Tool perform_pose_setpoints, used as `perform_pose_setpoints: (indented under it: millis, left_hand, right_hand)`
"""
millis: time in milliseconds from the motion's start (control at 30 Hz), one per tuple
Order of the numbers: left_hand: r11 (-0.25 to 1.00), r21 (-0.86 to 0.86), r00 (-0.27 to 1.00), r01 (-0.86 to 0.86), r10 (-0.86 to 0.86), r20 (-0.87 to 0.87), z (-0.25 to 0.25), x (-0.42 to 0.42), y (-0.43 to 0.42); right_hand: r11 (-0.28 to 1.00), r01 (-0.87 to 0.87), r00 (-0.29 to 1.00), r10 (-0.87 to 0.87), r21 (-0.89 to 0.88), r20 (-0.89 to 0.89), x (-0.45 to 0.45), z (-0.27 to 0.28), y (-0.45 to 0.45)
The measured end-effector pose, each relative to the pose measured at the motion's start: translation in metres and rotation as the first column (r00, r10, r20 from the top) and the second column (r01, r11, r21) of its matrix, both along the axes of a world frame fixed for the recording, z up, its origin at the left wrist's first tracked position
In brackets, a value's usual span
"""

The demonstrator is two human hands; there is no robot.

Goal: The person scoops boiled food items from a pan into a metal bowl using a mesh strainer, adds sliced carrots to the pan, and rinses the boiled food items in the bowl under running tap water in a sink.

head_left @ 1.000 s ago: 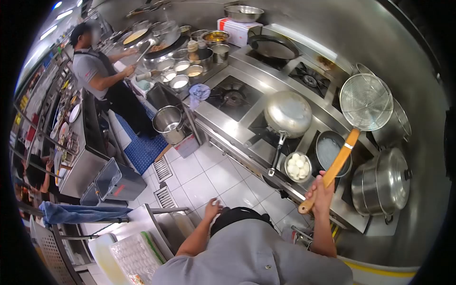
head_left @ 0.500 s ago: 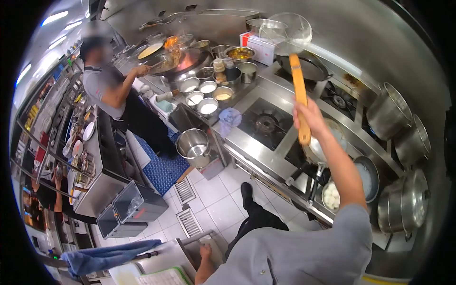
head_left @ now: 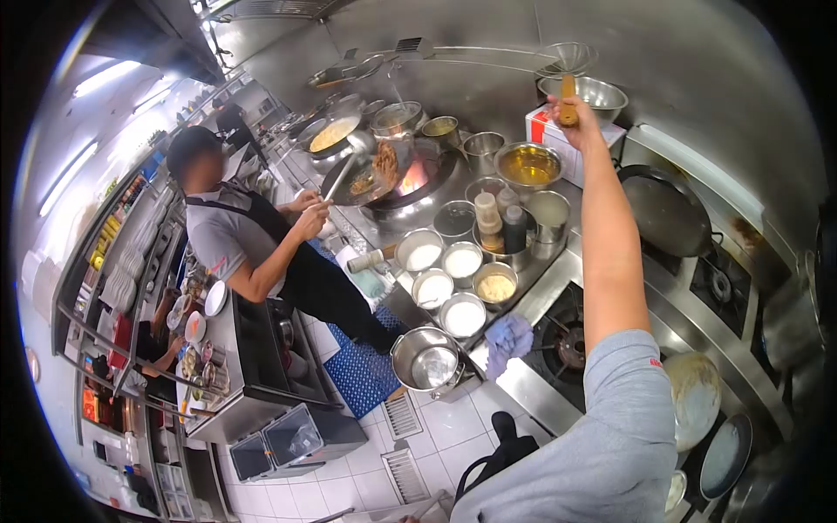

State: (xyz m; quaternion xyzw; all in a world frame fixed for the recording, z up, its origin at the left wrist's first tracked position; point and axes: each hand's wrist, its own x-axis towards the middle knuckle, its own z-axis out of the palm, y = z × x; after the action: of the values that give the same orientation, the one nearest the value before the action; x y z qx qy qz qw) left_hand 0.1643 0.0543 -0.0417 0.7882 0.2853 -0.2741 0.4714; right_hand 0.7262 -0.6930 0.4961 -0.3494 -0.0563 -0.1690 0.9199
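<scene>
My right hand, arm stretched out toward the back wall, is closed around the wooden handle of a wire mesh strainer. The strainer's round mesh is at a metal bowl; I cannot tell whether they touch. This bowl sits on a white and red box. Just below my hand stands a pot of yellow oil. A large dark wok rests right of my forearm. My left hand is out of view.
A co-worker at the left handles a wok beside a burner flame. Several small pots of white contents and squeeze bottles line the counter. A purple cloth hangs at the stove edge. A steel pot stands below.
My right hand has carried the strainer away from the stove to the metal bowl on the box. The view has turned left, and my left hand has left it. The co-worker's wok food has been tossed up.
</scene>
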Motion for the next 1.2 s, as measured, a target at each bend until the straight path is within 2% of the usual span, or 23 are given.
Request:
perform_pose_setpoints:
  millis: [33, 233, 300, 333, 367, 433, 467, 500, 567, 667, 767, 800, 833, 867, 900, 933, 967, 1000, 1033, 1100, 1133, 1167, 1200]
  left_hand:
    - [1.000, -0.011, 1.000, -0.012, 0.012, 0.001, -0.002, 0.022, -0.007]
    - [0.998, -0.064, 1.000, -0.006, 0.007, 0.017, 0.013, 0.125, -0.048]
    - [0.997, -0.075, 1.000, -0.004, 0.004, 0.008, 0.020, 0.134, -0.054]
    - [0.997, -0.074, 1.000, -0.001, 0.002, 0.008, 0.024, 0.135, -0.050]
    - [0.997, -0.073, 1.000, -0.002, 0.002, 0.006, 0.027, 0.132, -0.048]
    - [0.997, -0.076, 1.000, 0.008, -0.008, 0.004, 0.033, 0.124, -0.040]
    - [0.997, -0.075, 1.000, 0.021, -0.021, 0.006, 0.036, 0.114, -0.035]
    - [0.997, -0.075, 0.999, 0.036, -0.035, 0.010, 0.039, 0.104, -0.026]
    - [0.995, -0.067, 0.997, 0.071, -0.070, 0.027, 0.043, 0.081, -0.008]
    - [0.966, 0.014, 0.964, 0.257, -0.257, 0.059, 0.045, 0.022, 0.068]
    - [0.787, 0.124, 0.786, 0.604, -0.614, 0.070, 0.027, -0.001, 0.148]
    - [0.970, -0.228, 0.996, 0.090, -0.089, 0.013, 0.046, -0.001, 0.115]
    - [0.899, -0.318, 0.953, 0.303, -0.281, 0.112, 0.025, 0.001, 0.131]
    - [0.834, -0.354, 0.905, 0.423, -0.368, 0.214, 0.031, 0.005, 0.122]
    - [0.903, -0.221, 0.928, 0.368, -0.372, 0.025, 0.070, 0.010, 0.073]
    - [0.861, -0.256, 0.894, 0.440, -0.448, 0.030, 0.079, 0.012, 0.049]
    - [0.816, -0.287, 0.857, 0.502, -0.514, 0.038, 0.084, 0.007, 0.040]
    - [0.702, -0.321, 0.771, 0.636, -0.599, 0.218, 0.059, 0.008, 0.044]
    - [0.575, -0.325, 0.660, 0.751, -0.636, 0.401, 0.028, 0.005, 0.043]
    - [0.523, -0.349, 0.628, 0.778, -0.619, 0.473, 0.092, -0.020, -0.029]
    - [0.495, -0.361, 0.612, 0.791, -0.607, 0.507, 0.131, -0.033, -0.070]
    - [0.574, -0.366, 0.670, 0.732, -0.704, 0.236, 0.132, -0.044, -0.078]
    - [0.521, -0.347, 0.613, 0.780, -0.749, 0.253, 0.142, -0.058, -0.102]
  right_hand:
    - [0.991, 0.135, 0.991, -0.135, 0.000, -0.004, 0.000, -0.002, -0.001]
    - [0.981, 0.105, 0.990, -0.118, 0.162, 0.071, 0.035, -0.030, -0.037]
    - [0.946, 0.226, 0.968, -0.244, 0.232, 0.054, 0.040, -0.033, -0.043]
    - [0.934, 0.222, 0.953, -0.269, 0.279, 0.142, 0.043, -0.034, -0.043]
    - [0.931, 0.225, 0.955, -0.270, 0.288, 0.126, 0.045, -0.040, -0.041]
    - [0.848, 0.351, 0.936, -0.334, 0.397, -0.116, 0.027, -0.026, -0.018]
    - [0.868, 0.142, 0.989, -0.142, 0.475, -0.037, 0.023, -0.036, -0.030]
    - [0.864, 0.157, 0.987, -0.149, 0.479, -0.055, 0.011, -0.035, -0.020]
    - [0.853, 0.426, 0.905, -0.406, 0.303, -0.130, -0.013, -0.020, 0.021]
    - [0.930, 0.147, 0.978, -0.188, 0.337, 0.092, -0.060, -0.028, 0.067]
    - [0.913, -0.188, 0.945, 0.068, 0.361, 0.319, -0.087, -0.045, 0.142]
    - [0.982, 0.171, 0.976, -0.180, 0.078, 0.122, -0.201, -0.014, 0.211]
    - [0.961, 0.151, 0.986, -0.131, -0.233, 0.099, -0.255, -0.014, 0.252]
    - [0.849, 0.354, 0.899, -0.193, -0.393, 0.393, -0.310, -0.028, 0.289]
    - [0.799, 0.354, 0.912, -0.180, -0.486, 0.367, -0.373, -0.043, 0.328]
    - [0.739, 0.350, 0.923, -0.170, -0.575, 0.344, -0.436, -0.058, 0.368]
    - [0.535, 0.522, 0.806, -0.053, -0.665, 0.590, -0.473, -0.089, 0.398]
    - [0.595, 0.448, 0.803, 0.062, -0.668, 0.593, -0.527, -0.109, 0.419]
    - [0.502, 0.086, 0.935, 0.258, -0.860, 0.244, -0.587, -0.120, 0.426]
    - [0.661, -0.091, 0.996, 0.058, -0.745, -0.070, -0.679, -0.178, 0.441]
    - [0.645, -0.197, 0.945, -0.075, -0.739, -0.318, -0.721, -0.187, 0.432]
    - [0.638, -0.274, 0.815, -0.243, -0.720, -0.526, -0.764, -0.219, 0.431]
    - [0.593, -0.310, 0.729, -0.353, -0.743, -0.586, -0.802, -0.234, 0.422]
